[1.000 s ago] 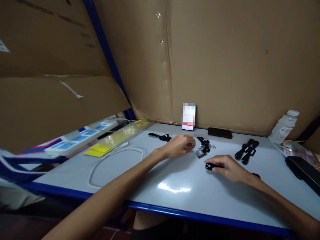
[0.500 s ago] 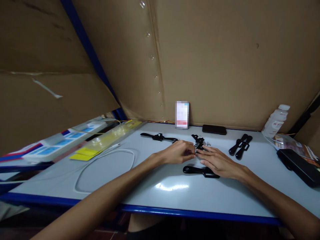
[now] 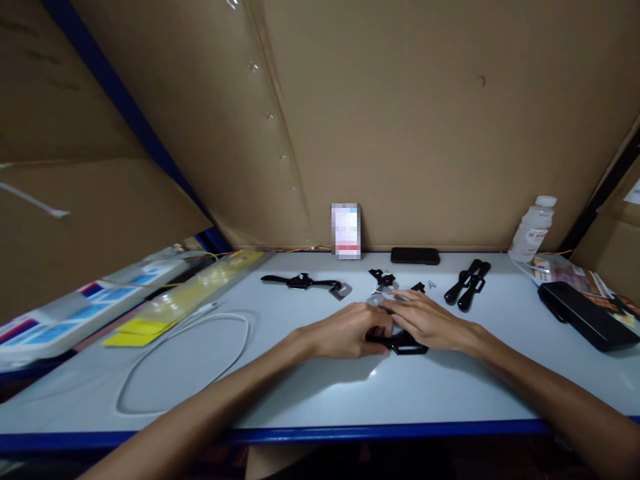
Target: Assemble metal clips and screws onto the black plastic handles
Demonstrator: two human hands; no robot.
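Your left hand and your right hand lie together on the white table, palms down, fingertips almost meeting. Between and under them sits a black handle piece. Your left fingers curl over its left end and your right fingers lie across its top, so only the middle and lower edge show beneath your right palm. Both hands rest on the piece with fingers bent and loosely closed over it; whether either one truly pinches it is hidden under the knuckles.

Just past your right fingertips lies a small heap of black and silver metal parts, close to the fingers but apart from them. Beyond your left fingertips, a little to the left, lies another black handle with a small silver plate at its right end. Farther out from your right fingers, against the cardboard wall, lies a flat dark phone, and a small white card stands to its left.

To the right of your right hand, well apart, a pair of black handles lies side by side. Farther right are a white bottle and a black case. Well to the left of your left forearm a white cable loops on the table, with a clear packet with yellow ends past it.
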